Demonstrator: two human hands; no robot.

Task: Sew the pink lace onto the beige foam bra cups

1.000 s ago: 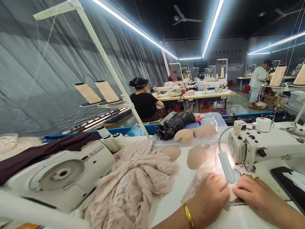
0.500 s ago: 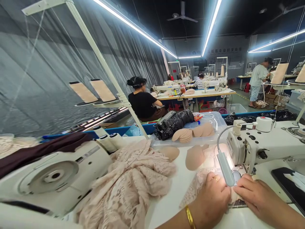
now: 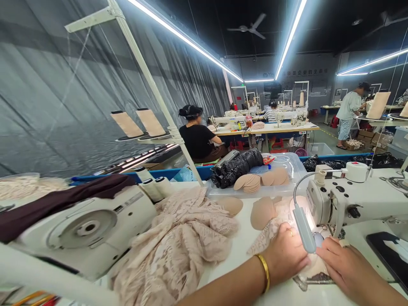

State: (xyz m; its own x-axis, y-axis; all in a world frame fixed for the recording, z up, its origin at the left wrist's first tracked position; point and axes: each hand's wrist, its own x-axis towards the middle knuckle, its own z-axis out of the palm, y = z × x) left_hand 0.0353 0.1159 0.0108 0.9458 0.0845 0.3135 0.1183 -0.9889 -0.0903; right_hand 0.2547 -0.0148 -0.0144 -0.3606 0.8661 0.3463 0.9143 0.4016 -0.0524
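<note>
Flanking cloth (image 3: 316, 268) near machine (image 3: 376, 193): left hand (image 3: 283, 254), fingers curled; right hand (image 3: 349, 265), fingers flatter; grips unclear; gap now slightly wider, more cloth showing.

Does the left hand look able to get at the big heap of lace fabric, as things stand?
Probably yes. Between the left hand and the heap I see only bare tabletop, although the hand is busy at the fabric piece by the lamp.

Crumpled matt lace cloth (image 3: 188, 242), glossy black plastic bag (image 3: 237, 167), smooth clear plastic tray (image 3: 291, 163), shiny gold-coloured metal bangle (image 3: 264, 274).
</note>
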